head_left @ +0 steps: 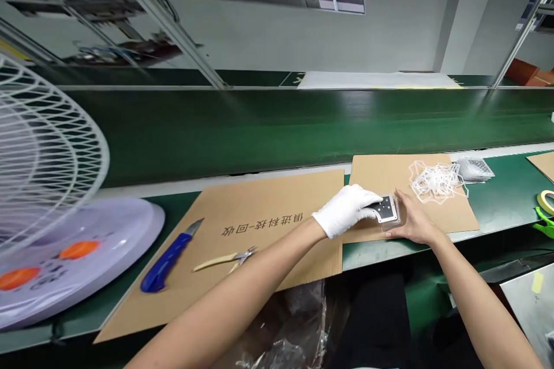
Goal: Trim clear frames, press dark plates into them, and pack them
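My left hand [348, 210], in a white glove, has its fingers closed on the left edge of a small black panel with a white border [385, 209]. Under and beside that panel are clear plastic edges, like a small clear case [396, 221]. My bare right hand [413, 220] grips the case from the right, thumb at the near side and fingers at the far side. Both hands are over a cardboard sheet [367, 176]. Just beyond my right hand lies a tangled pile of thin white strips [435, 181].
A stack of silvery-grey pieces [474, 170] sits behind the strips. On the printed cardboard [277, 196] lie a blue-handled knife [167, 262] and pliers [225, 259]. A fan [47, 155] stands left. Yellow tape [546, 202] and green-handled scissors [544, 223] are right. Behind runs a green belt [259, 132].
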The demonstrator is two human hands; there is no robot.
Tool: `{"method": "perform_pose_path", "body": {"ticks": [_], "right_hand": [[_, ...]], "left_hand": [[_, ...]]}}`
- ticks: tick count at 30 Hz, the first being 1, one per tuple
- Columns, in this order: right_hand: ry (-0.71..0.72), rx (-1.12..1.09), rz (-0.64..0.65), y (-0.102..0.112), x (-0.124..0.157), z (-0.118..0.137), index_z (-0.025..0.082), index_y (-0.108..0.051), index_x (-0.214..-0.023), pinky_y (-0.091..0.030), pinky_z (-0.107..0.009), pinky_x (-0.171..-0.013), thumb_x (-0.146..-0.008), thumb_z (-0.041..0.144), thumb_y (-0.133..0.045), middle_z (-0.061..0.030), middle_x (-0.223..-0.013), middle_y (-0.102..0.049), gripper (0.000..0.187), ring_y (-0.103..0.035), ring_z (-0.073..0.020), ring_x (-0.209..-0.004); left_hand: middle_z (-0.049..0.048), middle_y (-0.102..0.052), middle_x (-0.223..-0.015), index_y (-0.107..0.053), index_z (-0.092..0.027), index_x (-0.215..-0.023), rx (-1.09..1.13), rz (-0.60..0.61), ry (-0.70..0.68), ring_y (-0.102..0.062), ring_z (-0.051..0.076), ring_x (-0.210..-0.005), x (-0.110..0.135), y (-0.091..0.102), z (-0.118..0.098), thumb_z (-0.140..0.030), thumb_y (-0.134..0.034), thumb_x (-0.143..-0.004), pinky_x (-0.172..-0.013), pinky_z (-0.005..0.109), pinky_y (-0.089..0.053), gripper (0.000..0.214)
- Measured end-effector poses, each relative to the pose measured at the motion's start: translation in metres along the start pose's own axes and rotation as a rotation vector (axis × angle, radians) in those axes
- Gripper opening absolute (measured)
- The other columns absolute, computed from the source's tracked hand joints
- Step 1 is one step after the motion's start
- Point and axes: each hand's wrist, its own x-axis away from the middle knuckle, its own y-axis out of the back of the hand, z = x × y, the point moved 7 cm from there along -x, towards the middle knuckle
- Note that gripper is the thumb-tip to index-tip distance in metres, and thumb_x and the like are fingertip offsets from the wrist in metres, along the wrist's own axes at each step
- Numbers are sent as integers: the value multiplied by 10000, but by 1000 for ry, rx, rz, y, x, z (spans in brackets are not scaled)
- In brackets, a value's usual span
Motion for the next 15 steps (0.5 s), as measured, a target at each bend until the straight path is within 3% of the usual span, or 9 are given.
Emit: {"method": "perform_pose_path", "body": {"ticks": [5, 15], "right_hand": [[42, 166, -69, -8, -5, -2, 182, -422, -1595, -425, -591, -1192, -663, 548, -984, -201, -1497, -583, 1148, -546, -398, -1394], [70, 186, -86, -6, -3, 1, 238, -438, -1581, -448, -575, -1161, -665, 561, -984, -166, -1453, -624, 1114, -584, -380, -1352]], "left_hand": [[41, -795, -1026, -745, -225, -1200, -128, 63, -83, -667, 230, -821, -11, -19, 6, -462, -611, -1046, -765, 348, -401, 313], [41, -771, -1026, -709, -223, -1267, -81, 55, -129, -615, 225, -805, -10, -24, 9, -511, -548, -1058, -765, 356, -371, 390]]}}
